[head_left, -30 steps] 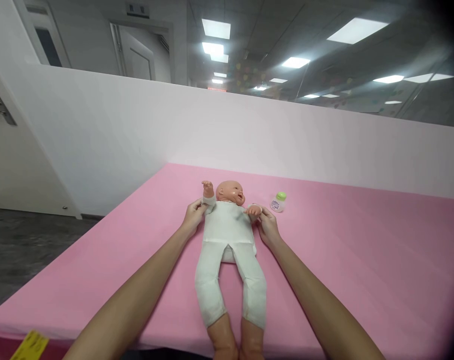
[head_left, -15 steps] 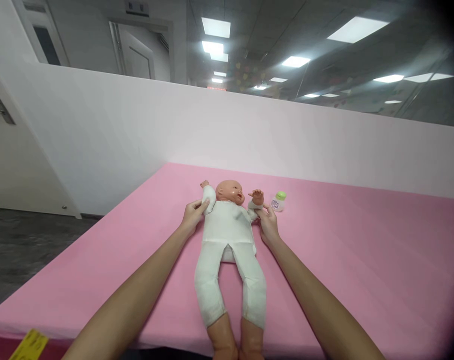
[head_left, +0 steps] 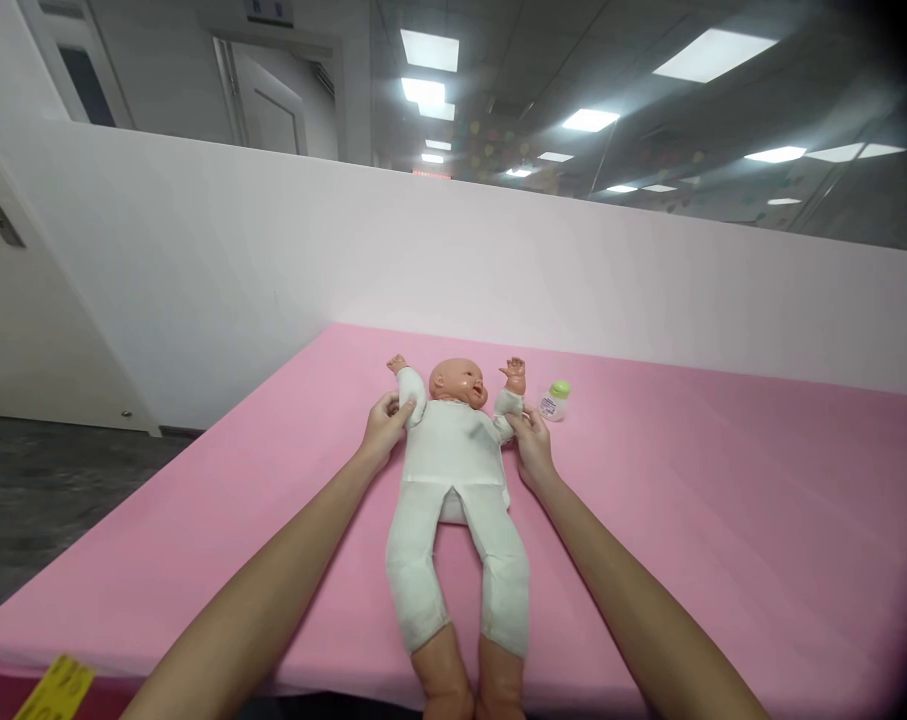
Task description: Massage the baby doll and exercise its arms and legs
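A baby doll (head_left: 457,470) in a white one-piece suit lies on its back on a pink table (head_left: 723,520), head away from me and bare feet at the near edge. My left hand (head_left: 382,428) grips the doll's arm on the left side, just below the shoulder. My right hand (head_left: 532,445) grips the doll's other arm by the white sleeve. Both doll arms point up past the head. A small white bottle with a green cap (head_left: 555,401) stands just right of the doll's raised hand.
A white partition wall (head_left: 498,270) runs along the table's far edge. A yellow tag (head_left: 57,688) sits at the table's near left corner. Left of the table lie dark floor and a white door (head_left: 18,300).
Both my hands have swung the doll's arms from across its chest and sides upward, so they now point up beside the head. The bottle has not moved.
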A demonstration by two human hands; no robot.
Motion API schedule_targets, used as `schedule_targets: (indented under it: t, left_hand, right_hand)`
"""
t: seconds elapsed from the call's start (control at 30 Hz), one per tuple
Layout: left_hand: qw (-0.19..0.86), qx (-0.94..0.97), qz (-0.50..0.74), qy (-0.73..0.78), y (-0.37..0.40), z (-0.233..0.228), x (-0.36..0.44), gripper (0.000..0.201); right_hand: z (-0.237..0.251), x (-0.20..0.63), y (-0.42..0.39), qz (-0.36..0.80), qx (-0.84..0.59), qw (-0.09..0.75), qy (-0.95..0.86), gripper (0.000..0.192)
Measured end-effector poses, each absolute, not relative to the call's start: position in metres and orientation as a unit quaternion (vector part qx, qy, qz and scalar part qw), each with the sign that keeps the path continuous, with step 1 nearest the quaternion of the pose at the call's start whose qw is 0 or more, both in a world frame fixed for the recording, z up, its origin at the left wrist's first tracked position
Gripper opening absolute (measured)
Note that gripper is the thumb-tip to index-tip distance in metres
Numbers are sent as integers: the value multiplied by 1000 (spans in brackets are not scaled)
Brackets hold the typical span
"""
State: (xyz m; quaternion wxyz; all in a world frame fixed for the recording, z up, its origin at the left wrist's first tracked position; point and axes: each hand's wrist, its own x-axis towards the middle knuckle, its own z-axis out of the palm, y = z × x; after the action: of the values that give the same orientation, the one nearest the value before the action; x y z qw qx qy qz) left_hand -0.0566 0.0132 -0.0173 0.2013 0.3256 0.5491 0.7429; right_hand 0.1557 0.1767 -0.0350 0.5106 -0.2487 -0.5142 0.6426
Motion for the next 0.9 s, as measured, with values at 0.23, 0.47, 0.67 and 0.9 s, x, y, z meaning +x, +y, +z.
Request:
schedule_targets:
  t: [0.23, 0.47, 0.67, 0.9]
  left_hand:
    - [207, 342, 757, 516, 13, -15, -56, 41]
    - [207, 341, 751, 526, 11, -12, -52, 24]
    - [242, 339, 743, 524, 10, -13, -54, 43]
    - [237, 325, 744, 534, 9, -13, -56, 43]
  right_hand:
    - [-39, 155, 176, 656, -218, 496, -525, 35]
    - [-36, 155, 176, 665, -238, 489, -512, 36]
    - [-36, 154, 176, 673, -273, 486, -485, 45]
    - [-35, 155, 177, 670, -254, 499, -487, 31]
